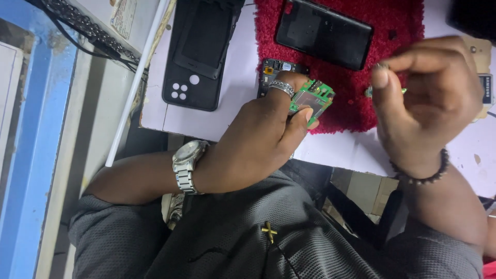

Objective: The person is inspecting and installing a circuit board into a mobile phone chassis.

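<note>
Left hand (258, 139) pinches green circuit board (311, 99) at frame centre, over red mat (356, 103) edge. Right hand (423, 103) pinches something tiny, unclear. Loose pinch could drop board; slip could scratch it.

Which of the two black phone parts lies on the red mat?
The glossy black phone lies on the red mat; the case with round holes lies on white.

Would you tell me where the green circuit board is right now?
In the head view, the green circuit board sits centre frame, pinched in the left hand at the red mat's lower-left edge.
</note>
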